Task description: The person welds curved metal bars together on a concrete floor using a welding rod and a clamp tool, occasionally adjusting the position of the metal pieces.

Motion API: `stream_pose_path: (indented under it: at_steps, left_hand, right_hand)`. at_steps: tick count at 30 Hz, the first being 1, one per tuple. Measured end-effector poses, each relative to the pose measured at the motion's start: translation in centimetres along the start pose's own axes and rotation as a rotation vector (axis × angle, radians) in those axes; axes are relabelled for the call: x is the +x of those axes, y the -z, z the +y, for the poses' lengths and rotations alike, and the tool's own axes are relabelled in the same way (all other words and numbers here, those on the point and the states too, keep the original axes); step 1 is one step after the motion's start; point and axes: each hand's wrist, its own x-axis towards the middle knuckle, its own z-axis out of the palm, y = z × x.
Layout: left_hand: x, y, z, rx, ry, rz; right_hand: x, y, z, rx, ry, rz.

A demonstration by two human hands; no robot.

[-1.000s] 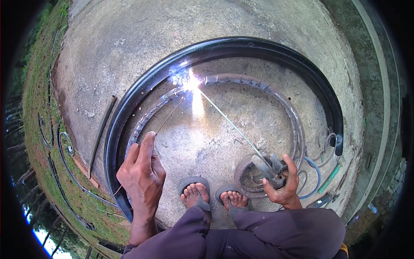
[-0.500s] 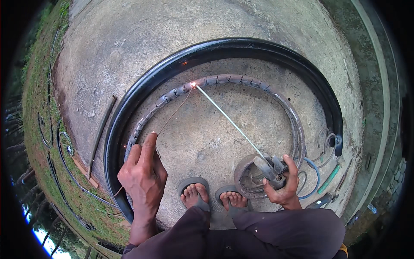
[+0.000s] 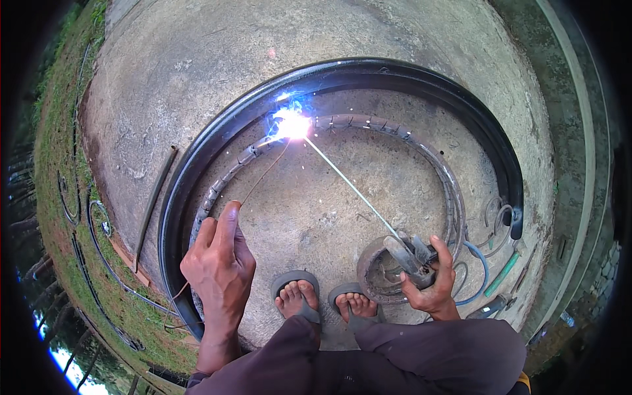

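Clock face set on the view, 12 at top. Nearest, at 6: dark trousers (image 3: 428,349) bearing a small pale mark, perhaps lettering, too small to read; sandals (image 3: 276,284) just beyond. Right hand (image 3: 433,294), at 4, closed round an electrode holder (image 3: 409,258), index finger raised; a rough round metal piece (image 3: 366,266) lies beside it. Left hand (image 3: 219,270), at 8, curled with a narrow pinch on a thin wire (image 3: 264,176). Pale electrode (image 3: 354,189) runs from holder toward 11, ending in a blue-white arc (image 3: 291,125); glare hides whether wire meets electrode. Arc sits on the notched curved tube (image 3: 431,153), which lies inside a glossy black rim (image 3: 368,69) sweeping from 7 over 12 to past 3. Green rod (image 3: 502,272) at 4; concrete slab (image 3: 329,29) beneath; grass (image 3: 59,138) toward 10.
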Motion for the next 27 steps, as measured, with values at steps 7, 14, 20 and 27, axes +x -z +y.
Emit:
stream_pose_path:
  at_steps: [7, 14, 20, 27]
  left_hand:
    - [0.2, 0.6, 0.6, -0.035, 0.046, -0.021]
    - [0.2, 1.0, 0.6, -0.027, 0.025, -0.007]
    - [0.2, 0.5, 0.4, -0.020, 0.011, -0.013]
    - [0.1, 0.2, 0.2, -0.034, -0.009, 0.021]
  right_hand:
    - [0.0, -0.1, -0.1, -0.032, 0.007, 0.014]
    - [-0.3, 0.0, 0.3, -0.005, 0.016, 0.038]
    - [0.0, 0.0, 0.1, -0.003, 0.024, 0.001]
    - [0.2, 0.0, 0.1, 0.014, 0.005, -0.017]
